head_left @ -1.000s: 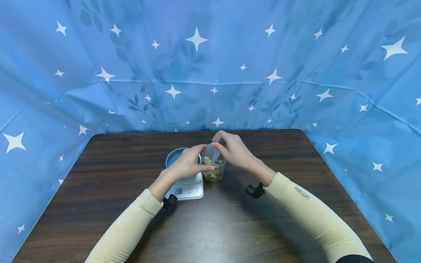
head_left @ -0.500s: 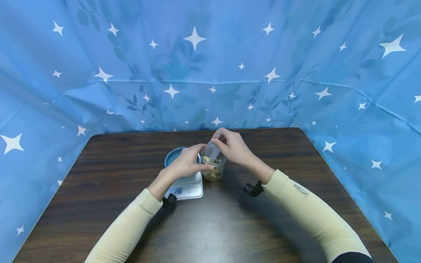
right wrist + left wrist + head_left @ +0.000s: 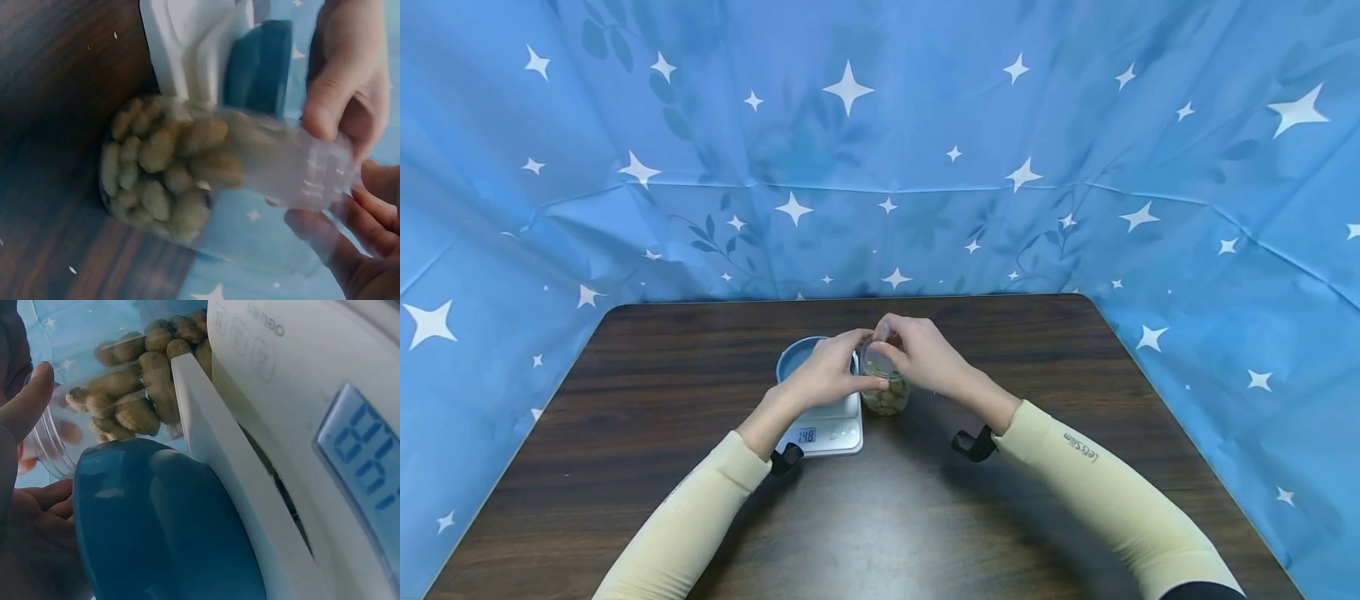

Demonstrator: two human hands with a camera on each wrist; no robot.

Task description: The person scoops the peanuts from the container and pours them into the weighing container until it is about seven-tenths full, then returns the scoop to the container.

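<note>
A clear plastic jar (image 3: 886, 400) of peanuts in the shell (image 3: 137, 415) stands upright on the table. My left hand (image 3: 827, 372) grips it near the rim, thumb on the near side and fingers behind. From the right, my right hand (image 3: 927, 357) pinches the handle of a translucent plastic scoop (image 3: 281, 172) over the jar's mouth. The scoop reaches down inside toward the peanuts, blurred in the right wrist view. Close to the jar's left is a white kitchen scale (image 3: 827, 437) bearing a blue bowl (image 3: 794, 356). My left hand partly covers the bowl.
The dark wooden table (image 3: 880, 517) carries the scale and jar near its far edge. A blue curtain (image 3: 880, 150) with white stars hangs behind. The scale's display (image 3: 365, 447) is lit with digits. Small pale flecks lie on the wood beside the jar.
My right hand has lowered and shifted slightly left, pushing the scoop deeper into the jar. The left hand, scale and bowl stay put, and the display looks the same.
</note>
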